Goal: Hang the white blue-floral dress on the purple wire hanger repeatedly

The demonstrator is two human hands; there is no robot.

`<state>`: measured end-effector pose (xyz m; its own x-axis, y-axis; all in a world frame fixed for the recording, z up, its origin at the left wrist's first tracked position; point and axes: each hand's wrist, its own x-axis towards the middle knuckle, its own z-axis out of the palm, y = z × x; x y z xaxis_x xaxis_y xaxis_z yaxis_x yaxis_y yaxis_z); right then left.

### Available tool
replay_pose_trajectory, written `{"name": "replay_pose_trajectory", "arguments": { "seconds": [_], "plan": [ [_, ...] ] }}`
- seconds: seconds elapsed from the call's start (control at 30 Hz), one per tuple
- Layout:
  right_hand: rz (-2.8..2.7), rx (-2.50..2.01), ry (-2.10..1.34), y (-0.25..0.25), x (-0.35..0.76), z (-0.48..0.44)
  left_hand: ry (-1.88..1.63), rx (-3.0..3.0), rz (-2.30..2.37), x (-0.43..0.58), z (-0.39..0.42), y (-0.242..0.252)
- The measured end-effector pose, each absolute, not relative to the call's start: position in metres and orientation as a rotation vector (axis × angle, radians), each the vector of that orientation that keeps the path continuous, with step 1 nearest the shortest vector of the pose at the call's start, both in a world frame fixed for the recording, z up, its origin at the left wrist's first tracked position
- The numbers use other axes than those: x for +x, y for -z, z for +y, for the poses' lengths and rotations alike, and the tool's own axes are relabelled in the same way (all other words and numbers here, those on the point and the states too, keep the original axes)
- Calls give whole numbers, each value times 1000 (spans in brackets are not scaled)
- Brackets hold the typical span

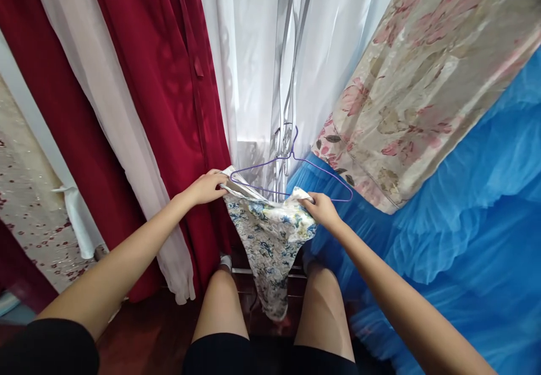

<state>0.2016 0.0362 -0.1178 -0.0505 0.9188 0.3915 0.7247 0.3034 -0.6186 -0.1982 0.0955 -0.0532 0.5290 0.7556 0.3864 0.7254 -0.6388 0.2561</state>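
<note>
Floral garment just below hanger, long axis running down from it. Left hand pinches one top corner, close by hanger's left tip; right hand pinches the other, short of right tip. Both grips closed on cloth; neither hand clearly nearer.

Pale floral garment — blue and yellow blooms, top spread wide, narrowing downward — thin purple hanger, hook up, at its top edge, right end jutting past the cloth
</note>
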Motion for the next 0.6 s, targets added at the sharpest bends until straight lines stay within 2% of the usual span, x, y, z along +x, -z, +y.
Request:
{"name": "replay_pose_trajectory", "arguments": {
  "seconds": [0.1,0.33,0.6],
  "plan": [
    [-1882,-1421,-362,121,194,13,-732,2809,1186,-187,87,36],
    [-1914,-1288,-530,112,182,-18,-1037,2752,943,-122,55,7],
    [-1756,-1153,-668,106,197,-48,-1361,2632,1223,-80,56,12]
  ]
}}
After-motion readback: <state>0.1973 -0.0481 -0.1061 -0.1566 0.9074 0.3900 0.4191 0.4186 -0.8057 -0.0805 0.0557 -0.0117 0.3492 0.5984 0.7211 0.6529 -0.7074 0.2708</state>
